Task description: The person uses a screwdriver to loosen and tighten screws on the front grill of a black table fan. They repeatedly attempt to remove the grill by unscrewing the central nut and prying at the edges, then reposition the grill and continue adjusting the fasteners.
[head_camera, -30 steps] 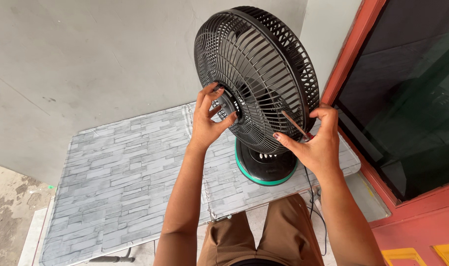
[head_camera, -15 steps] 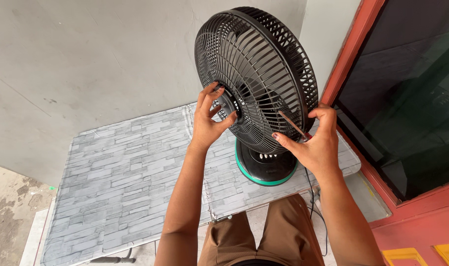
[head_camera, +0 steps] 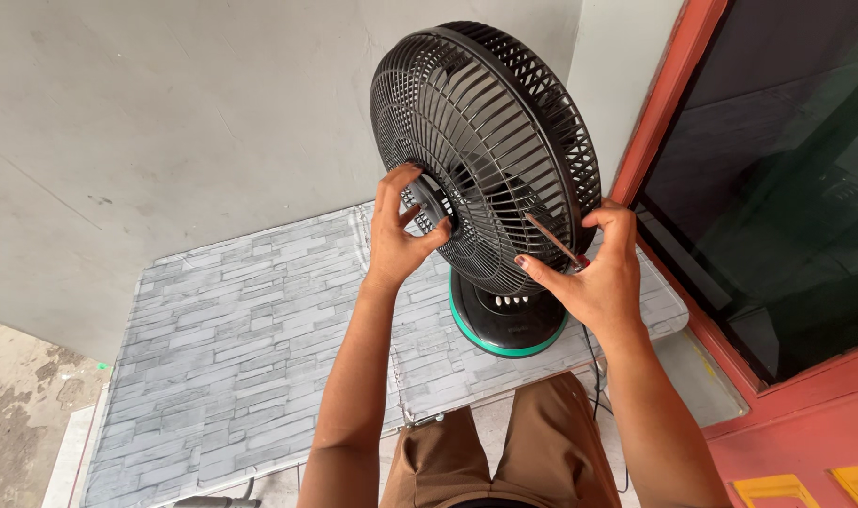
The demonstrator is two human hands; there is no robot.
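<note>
Fan (head_camera: 485,160) standing upright on table (head_camera: 241,348), near the right end, black grille facing the camera, round base (head_camera: 509,325) ringed in green. Left hand (head_camera: 401,235) pinching the hub (head_camera: 435,199) at the grille's centre, fingers curled narrow around it. Right hand (head_camera: 593,273) gripping the grille's lower right rim, also holding a thin screwdriver (head_camera: 553,242) angled against the grille. Brown trousers (head_camera: 504,456) showing below.
</note>
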